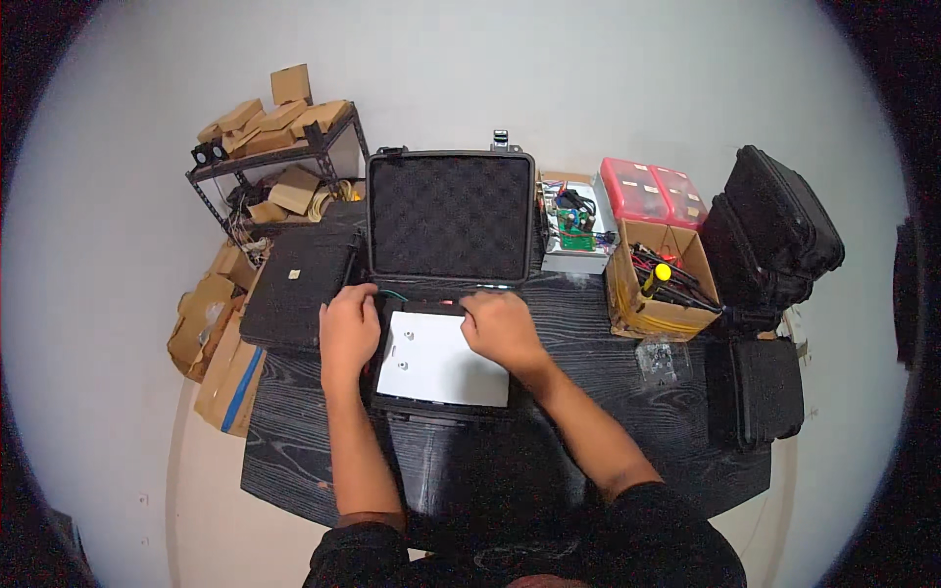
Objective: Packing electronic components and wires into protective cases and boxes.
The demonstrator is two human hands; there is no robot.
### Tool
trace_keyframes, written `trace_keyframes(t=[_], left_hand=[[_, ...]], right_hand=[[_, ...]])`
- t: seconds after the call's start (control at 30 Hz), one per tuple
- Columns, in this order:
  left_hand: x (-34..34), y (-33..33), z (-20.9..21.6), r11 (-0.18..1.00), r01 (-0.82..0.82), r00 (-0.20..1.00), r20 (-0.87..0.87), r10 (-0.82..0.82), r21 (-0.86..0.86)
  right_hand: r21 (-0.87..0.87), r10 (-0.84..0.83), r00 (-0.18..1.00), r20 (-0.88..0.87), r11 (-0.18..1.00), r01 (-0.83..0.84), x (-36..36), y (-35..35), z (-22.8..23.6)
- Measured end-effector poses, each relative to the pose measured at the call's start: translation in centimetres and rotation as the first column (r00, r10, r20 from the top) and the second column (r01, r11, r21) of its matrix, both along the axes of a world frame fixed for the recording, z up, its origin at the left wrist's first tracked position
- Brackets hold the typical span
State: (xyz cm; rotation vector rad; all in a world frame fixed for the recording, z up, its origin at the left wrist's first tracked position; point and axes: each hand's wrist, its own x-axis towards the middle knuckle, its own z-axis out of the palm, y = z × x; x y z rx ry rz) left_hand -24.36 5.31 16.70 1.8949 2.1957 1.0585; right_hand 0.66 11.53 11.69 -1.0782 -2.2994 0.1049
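A black hard case stands open on the table, its lid (pixel 451 216) raised and lined with dark wavy foam. In the case's lower half lies a white panel (pixel 431 367) with two small round metal fittings near its left side. My left hand (pixel 350 328) is closed at the case's far left corner, close to a thin green wire (pixel 395 295). My right hand (pixel 500 328) reaches over the panel's far right part, fingers curled at its far edge. Whatever is between the fingers of either hand is hidden.
Closed black cases stand left (pixel 299 289) and right (pixel 774 235). Back right are a white box with circuit boards (pixel 575 220), red organizers (pixel 652 191) and a cardboard box of cables (pixel 642 314). A clear plastic bag (pixel 664 363) lies before it. A shelf (pixel 284 157) holds cartons.
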Motion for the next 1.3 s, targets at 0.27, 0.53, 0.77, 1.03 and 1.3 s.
trace_keyframes(t=[0.27,0.53,0.77,1.03,1.3], left_hand=[[4.8,-0.3,0.4,0.987,0.153,0.972,-0.171,-0.159,-0.044],[7.2,0.5,-2.8,0.952,0.279,0.914,-0.272,-0.302,-0.122],[7.9,0.5,-2.2,0.943,0.285,0.925,-0.211,-0.317,-0.17],[7.5,0.2,-2.1,0.939,0.301,0.927,-0.181,-0.329,-0.167],[7.3,0.9,-3.0,0.933,0.315,0.929,-0.147,-0.341,-0.174]], right_hand=[[-0.004,0.031,0.999,0.044,1.0,-0.031,0.0,0.0,-0.7],[-0.041,0.032,0.999,-0.005,0.999,-0.032,-0.3,0.1,-0.6],[0.03,0.069,0.973,-0.221,0.998,-0.063,0.9,-0.3,-0.1],[0.3,-0.008,0.88,-0.474,0.939,0.17,13.8,-3.2,7.7],[0.177,-0.538,0.786,-0.304,0.779,0.602,29.3,-1.2,6.1]])
